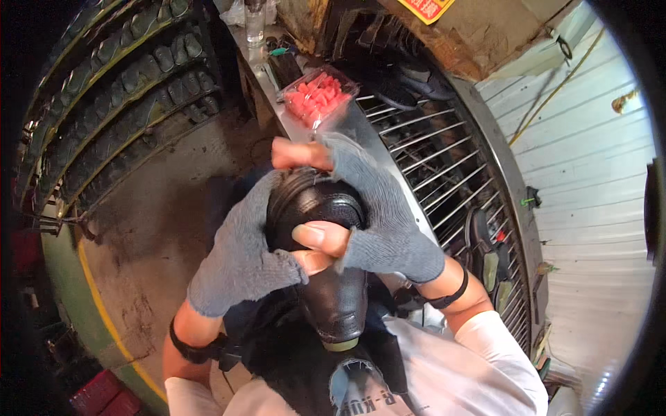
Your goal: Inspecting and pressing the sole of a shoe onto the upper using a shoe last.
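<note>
A black leather shoe (336, 298) stands lengthwise in front of my body, with a pale green edge showing at its near end. My left hand (243, 243) and my right hand (388, 215) both wear grey gloves that leave the fingertips bare. They are wrapped round the far, rounded part of the shoe from either side. Both thumbs lie across its top, the right thumb beyond the left one. Fingers of one hand curl over the far end; the rest of the fingers are hidden behind the shoe.
A clear plastic box of pink pieces (319, 97) sits on a metal ledge (368, 142) beyond my hands. To the right runs a barred metal rack (444, 159) holding dark shoes. Shelves of dark shoes (132, 90) stand at far left. A drinking glass (255, 24) is at the top.
</note>
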Tool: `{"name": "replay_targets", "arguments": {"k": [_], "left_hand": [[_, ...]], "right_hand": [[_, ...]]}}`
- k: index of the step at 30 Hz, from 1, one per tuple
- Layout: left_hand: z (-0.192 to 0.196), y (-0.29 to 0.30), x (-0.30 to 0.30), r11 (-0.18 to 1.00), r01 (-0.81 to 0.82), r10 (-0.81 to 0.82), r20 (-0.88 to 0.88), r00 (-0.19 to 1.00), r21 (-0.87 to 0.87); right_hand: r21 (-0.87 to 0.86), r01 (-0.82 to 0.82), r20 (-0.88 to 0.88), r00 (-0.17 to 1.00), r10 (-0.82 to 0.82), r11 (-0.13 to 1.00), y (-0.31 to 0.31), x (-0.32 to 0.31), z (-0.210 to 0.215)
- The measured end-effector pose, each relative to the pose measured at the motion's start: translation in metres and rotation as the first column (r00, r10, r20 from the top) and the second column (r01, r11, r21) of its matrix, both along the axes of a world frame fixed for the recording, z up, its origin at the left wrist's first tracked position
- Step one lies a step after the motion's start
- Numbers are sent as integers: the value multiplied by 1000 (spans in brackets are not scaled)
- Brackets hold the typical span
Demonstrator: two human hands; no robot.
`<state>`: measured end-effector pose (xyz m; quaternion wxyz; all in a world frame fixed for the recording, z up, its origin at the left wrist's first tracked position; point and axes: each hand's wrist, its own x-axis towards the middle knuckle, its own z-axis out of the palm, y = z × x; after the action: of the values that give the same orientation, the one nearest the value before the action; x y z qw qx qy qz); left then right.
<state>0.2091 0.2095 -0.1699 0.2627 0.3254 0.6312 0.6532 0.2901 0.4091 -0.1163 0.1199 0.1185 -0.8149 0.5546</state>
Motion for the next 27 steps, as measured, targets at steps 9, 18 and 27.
{"name": "replay_targets", "arguments": {"k": [9,18,27], "left_hand": [[59,-14,23,872,-467,391,-368,843,-144],[25,-9,33,820,-501,416,-314,854,-277],[-23,-26,86,865,-436,285,-473,834,-249]], "right_hand": [[-513,160,40,986,-163,844,-18,32,-45],[-270,310,530,838,-128,912,-9,72,-80],[-471,391,693,718,58,791,1,66,-68]]}}
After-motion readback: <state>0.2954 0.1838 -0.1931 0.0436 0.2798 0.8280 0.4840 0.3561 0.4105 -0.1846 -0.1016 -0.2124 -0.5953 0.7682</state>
